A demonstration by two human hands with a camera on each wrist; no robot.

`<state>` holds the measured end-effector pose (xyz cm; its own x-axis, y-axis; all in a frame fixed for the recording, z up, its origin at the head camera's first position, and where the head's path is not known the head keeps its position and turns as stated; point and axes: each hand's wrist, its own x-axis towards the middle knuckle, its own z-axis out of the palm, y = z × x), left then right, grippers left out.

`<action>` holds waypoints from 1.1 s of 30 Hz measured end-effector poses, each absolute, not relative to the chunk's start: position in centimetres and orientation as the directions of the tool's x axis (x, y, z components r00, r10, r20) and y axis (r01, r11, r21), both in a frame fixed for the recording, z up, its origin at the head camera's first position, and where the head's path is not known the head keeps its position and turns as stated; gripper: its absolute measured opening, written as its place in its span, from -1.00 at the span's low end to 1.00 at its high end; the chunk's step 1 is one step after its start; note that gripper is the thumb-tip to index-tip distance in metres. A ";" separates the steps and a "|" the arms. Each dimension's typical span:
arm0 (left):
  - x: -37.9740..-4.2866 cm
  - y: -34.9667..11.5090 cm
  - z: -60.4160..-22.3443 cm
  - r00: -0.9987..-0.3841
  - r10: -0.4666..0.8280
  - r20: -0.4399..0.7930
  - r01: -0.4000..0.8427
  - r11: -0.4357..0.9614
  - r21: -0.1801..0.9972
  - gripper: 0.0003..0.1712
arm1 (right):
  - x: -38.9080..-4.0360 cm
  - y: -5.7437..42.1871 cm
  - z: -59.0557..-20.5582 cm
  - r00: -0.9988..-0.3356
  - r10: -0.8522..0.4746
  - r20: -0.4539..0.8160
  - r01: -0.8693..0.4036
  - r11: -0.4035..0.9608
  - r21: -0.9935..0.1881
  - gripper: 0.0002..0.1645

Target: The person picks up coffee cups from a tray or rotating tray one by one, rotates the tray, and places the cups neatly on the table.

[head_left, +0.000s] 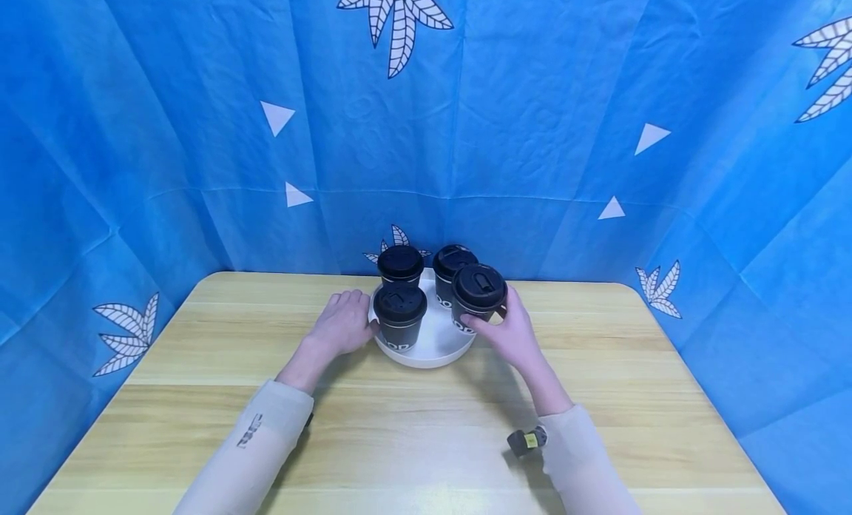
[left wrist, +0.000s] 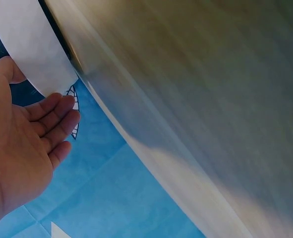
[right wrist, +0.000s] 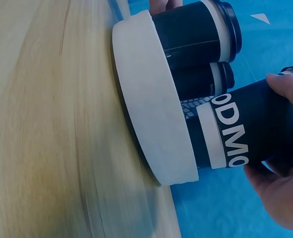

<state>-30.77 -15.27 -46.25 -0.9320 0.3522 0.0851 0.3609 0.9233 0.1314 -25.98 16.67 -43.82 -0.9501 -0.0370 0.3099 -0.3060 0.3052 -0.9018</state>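
My right hand (head_left: 509, 330) grips a black lidded paper coffee cup (head_left: 479, 287) around its side, thumb in front. White letters run round this cup near its base. In the right wrist view the held cup (right wrist: 235, 126) is raised above the white round tray (right wrist: 148, 104). Three similar cups stand in the tray: a front left cup (head_left: 400, 315), a back left cup (head_left: 400, 263) and a back right cup (head_left: 454, 267). At the tray's left side, my left hand (head_left: 342, 324) holds the rim. The left wrist view shows its thumb behind the tray wall (left wrist: 32, 44) and its fingers outside.
The tray stands near the far edge of a light wooden table (head_left: 413, 426). A blue curtain (head_left: 426, 145) with white leaf and triangle prints hangs behind and at both sides. A small dark device (head_left: 526, 441) sits at my right wrist.
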 end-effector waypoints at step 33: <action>-30.7 -15.1 -46.1 -0.931 0.352 0.099 0.362 0.924 0.123 -0.44 | -27.2 19.6 -44.3 -0.955 0.068 0.288 -0.243 0.376 -0.894 -0.02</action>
<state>-30.74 -15.10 -46.14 -0.9308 0.3518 0.0989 0.3622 0.9239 0.1229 -27.20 19.65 -44.30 -0.9553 0.0680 0.2878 -0.2426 0.3764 -0.8941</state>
